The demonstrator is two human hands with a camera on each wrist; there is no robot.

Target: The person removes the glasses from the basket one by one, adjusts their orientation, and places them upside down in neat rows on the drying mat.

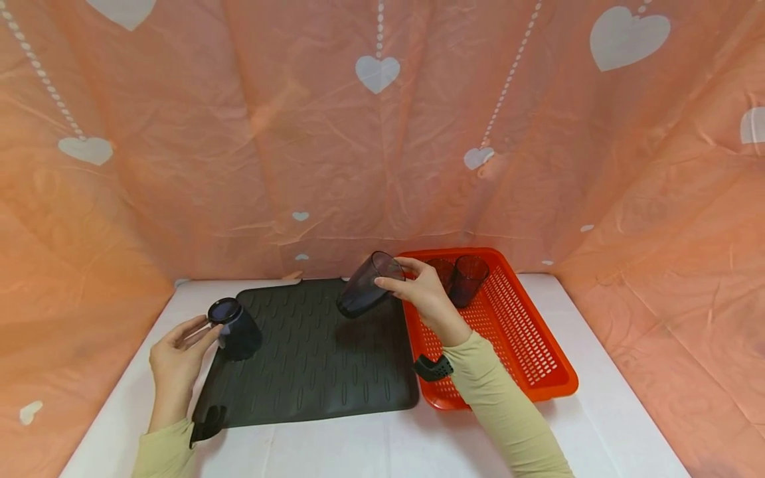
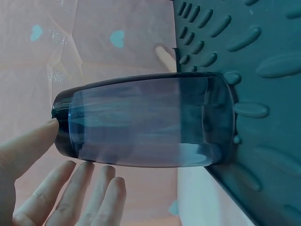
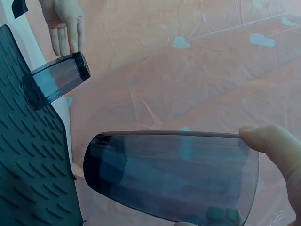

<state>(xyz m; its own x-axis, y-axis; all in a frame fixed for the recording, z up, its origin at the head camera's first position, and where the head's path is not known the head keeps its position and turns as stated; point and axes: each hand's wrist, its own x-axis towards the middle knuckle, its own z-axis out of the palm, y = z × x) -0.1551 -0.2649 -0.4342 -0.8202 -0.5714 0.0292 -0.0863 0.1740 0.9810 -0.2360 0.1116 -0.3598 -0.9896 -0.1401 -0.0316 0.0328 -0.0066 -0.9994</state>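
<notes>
On the left part of the dark ribbed mat (image 1: 311, 358), a tinted drinking glass (image 1: 241, 335) stands upside down, its thick base on top. My left hand (image 1: 178, 355) is at that base: in the left wrist view the thumb touches it, while the other fingers (image 2: 70, 193) extend loosely beside the glass. Above the mat's right part, my right hand (image 1: 425, 292) grips a second tinted glass (image 1: 363, 291) near its rim between thumb and fingers. This glass is tilted, base down to the left and mouth toward the hand. Its far-side fingers are mostly hidden.
An orange-red perforated basket (image 1: 564, 382) sits right of the mat, under my right forearm. Two more glasses stand in its back part, one glass (image 1: 469, 279) showing more clearly. White cloth covers the table (image 1: 335, 445); a pink heart-patterned curtain (image 1: 335, 146) hangs behind and at the sides.
</notes>
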